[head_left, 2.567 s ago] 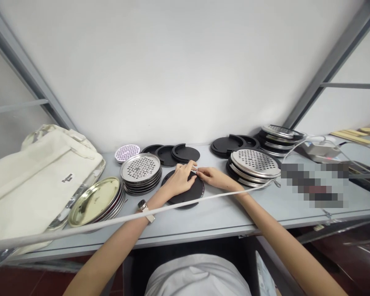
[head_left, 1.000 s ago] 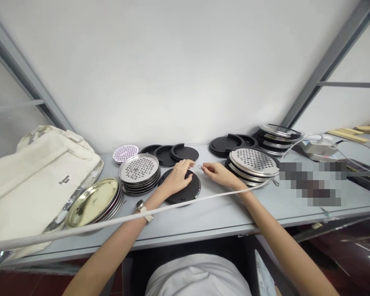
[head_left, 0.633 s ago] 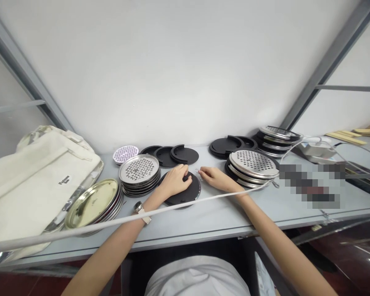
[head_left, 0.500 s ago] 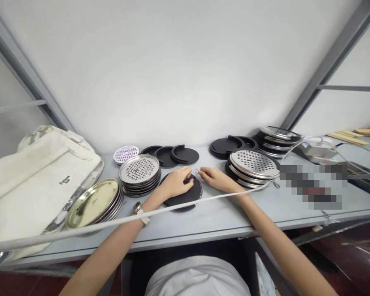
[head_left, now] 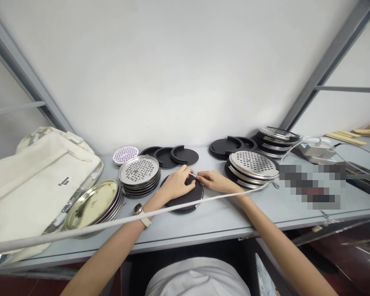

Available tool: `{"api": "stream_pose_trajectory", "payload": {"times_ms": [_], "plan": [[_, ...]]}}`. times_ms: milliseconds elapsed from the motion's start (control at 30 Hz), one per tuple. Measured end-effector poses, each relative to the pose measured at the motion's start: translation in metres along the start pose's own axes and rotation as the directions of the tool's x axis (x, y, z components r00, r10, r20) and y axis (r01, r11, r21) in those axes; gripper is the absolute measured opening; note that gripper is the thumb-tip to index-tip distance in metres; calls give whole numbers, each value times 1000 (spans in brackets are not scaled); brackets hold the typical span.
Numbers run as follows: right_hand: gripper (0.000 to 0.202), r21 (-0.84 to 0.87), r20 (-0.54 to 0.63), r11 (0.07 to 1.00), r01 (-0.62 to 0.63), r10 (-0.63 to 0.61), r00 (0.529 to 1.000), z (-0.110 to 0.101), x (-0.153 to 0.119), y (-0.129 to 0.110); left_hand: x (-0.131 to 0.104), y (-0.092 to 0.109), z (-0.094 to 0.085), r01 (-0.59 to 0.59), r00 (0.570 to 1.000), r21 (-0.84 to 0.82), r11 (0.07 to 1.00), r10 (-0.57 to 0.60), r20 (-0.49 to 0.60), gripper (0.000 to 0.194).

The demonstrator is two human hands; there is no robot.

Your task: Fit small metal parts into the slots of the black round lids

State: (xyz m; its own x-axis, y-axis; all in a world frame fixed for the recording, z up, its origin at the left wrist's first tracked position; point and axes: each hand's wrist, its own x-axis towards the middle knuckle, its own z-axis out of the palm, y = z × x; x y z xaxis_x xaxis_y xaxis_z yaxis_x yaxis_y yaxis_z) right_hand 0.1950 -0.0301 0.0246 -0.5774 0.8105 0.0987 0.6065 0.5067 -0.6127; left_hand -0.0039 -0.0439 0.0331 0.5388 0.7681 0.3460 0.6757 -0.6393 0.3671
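Here the gray table [head_left: 220, 216] stands by a white wall [head_left: 185, 82], left grip [head_left: 177, 184] half-spread, right grip [head_left: 212, 181] pinching a wire [head_left: 195, 175].

- Cream fabric bag [head_left: 37, 185] with small dark print, lying at the left edge of the frame.
- Gold-coloured round plate [head_left: 92, 205] topping a tilted stack, lower left.
- Lilac perforated disc [head_left: 126, 156], left of centre, near the white wall [head_left: 179, 74].
- White cable [head_left: 105, 223] running from the left edge towards the right.
- White box-shaped device [head_left: 316, 151], right.
- Pale yellow strips [head_left: 345, 137], far right.
- Grey metal posts [head_left: 331, 63], slanting in both upper corners.
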Motion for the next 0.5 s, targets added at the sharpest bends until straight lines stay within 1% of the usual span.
{"api": "stream_pose_trajectory", "payload": {"times_ms": [167,333,500], "plan": [[40,12,21,1000,-27,27,999,-1,0,0,0,-3,1,-24,999,29,999,24,27,25],[41,36,39,999,-38,37,999,-1,0,-1,1,-9,2,-45,998,-23,999,46,46,25],[42,50,43,998,-36,34,998,0,0,-1,3,-9,1,-51,997,-90,995,55,45,24]]}}
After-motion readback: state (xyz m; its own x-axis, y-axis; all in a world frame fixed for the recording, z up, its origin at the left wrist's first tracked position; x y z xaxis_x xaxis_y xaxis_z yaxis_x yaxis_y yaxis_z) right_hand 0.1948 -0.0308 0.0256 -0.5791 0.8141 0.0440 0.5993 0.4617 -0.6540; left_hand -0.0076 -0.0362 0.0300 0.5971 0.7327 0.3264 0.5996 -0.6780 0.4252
